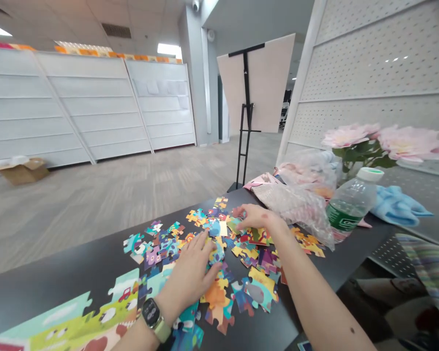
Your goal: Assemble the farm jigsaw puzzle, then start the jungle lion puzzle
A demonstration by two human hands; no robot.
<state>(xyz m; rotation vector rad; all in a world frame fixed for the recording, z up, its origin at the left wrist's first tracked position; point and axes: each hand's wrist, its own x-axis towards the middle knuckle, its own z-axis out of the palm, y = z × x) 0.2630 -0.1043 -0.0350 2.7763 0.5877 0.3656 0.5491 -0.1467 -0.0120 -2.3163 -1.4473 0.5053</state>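
My left hand lies palm down over a spread of loose jigsaw puzzle pieces, fingers stretched and thumb apart. It wears a watch on the wrist. Farther out, my right hand hovers low over the far right of the pile, its fingers bent and apart. A greenish puzzle piece is just below those fingertips; I see nothing gripped. At the lower left sits a joined section of puzzle with sheep, a red vehicle and green hills. Both hands hide some pieces beneath them.
On the right of the dark table stand a water bottle, crumpled plastic bags, a blue cloth and pink flowers. A board on an easel rises behind. A cardboard box sits on the floor.
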